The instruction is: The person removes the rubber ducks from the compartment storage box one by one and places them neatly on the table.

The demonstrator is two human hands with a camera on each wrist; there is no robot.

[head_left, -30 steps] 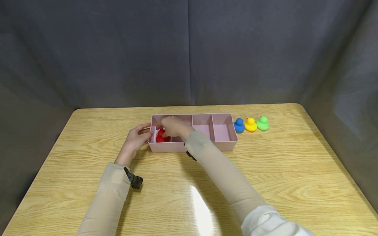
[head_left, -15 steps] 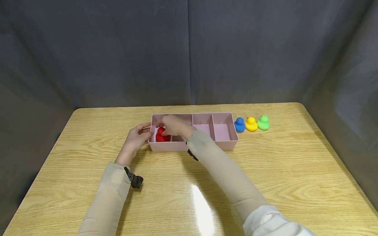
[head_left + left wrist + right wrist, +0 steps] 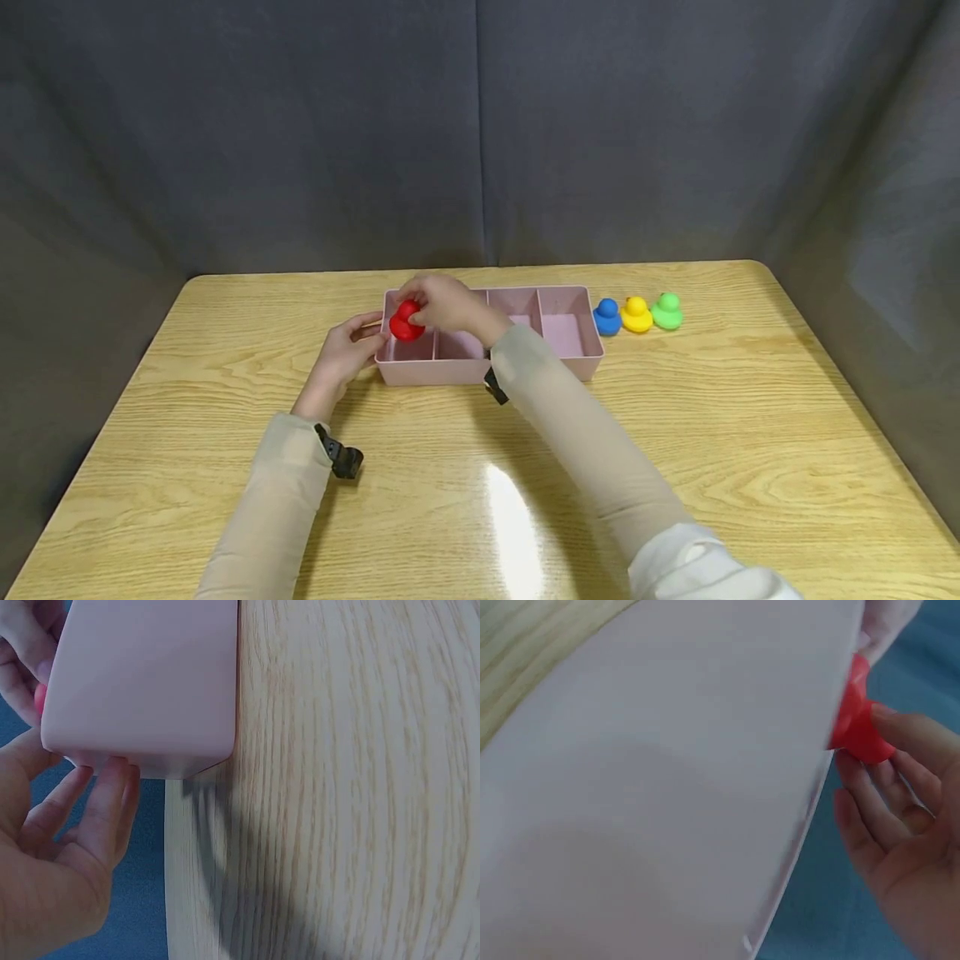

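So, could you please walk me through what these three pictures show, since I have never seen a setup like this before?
There is no machine here: a person works with two bare hands and wears three cameras. The wide picture comes from a camera on the head, looking down at a wooden table. The two close-ups come from cameras strapped to each wrist, so they look blurry and cropped.

On the table sits a pink tray divided into compartments. To its right stand three toy ducks in a row: a blue duck, a yellow duck and a green duck.

The right hand pinches a red duck just above the tray's left end; the right wrist view shows it too. The left hand rests against the tray's left end wall, as the left wrist view shows.
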